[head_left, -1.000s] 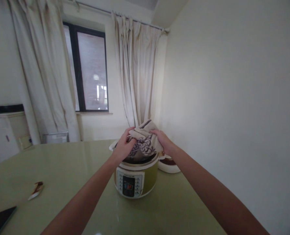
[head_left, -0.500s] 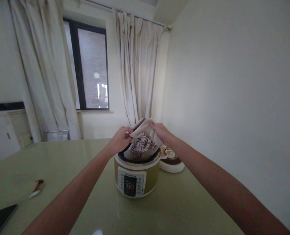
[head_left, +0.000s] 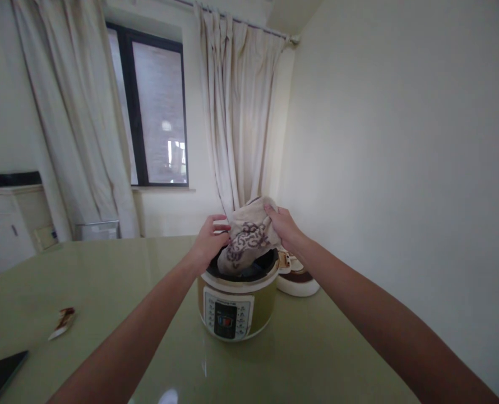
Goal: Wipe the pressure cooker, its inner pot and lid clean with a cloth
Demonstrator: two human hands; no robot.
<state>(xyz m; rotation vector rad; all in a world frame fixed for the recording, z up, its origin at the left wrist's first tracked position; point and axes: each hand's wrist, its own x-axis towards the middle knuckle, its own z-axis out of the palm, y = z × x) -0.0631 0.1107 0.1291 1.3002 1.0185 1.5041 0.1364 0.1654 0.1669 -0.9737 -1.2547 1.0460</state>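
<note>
A beige cloth (head_left: 249,233) with a brown scroll pattern is bunched up over the mouth of an electric pressure cooker (head_left: 263,308). Its lower end dips inside the dark pot. My right hand (head_left: 285,229) grips the cloth's upper right side, thumb on top. On the other side, my left hand (head_left: 209,242) is at the cloth's left edge above the cooker rim, fingers apart; whether the fingertips touch the cloth is hard to see. The cooker stands upright, its control panel (head_left: 227,315) facing me. Part of the pot's dark inside shows below the cloth.
Behind the cooker to the right lies a white and brown round piece (head_left: 300,287), possibly its lid. On the green table (head_left: 148,314), a small white and brown item (head_left: 63,322) and a dark flat object (head_left: 3,373) lie at left. A wall runs along the right.
My left hand has let go of the cloth's left edge and its fingers have spread. The cloth has turned and bunched toward my right hand, baring more of the pot's inside.
</note>
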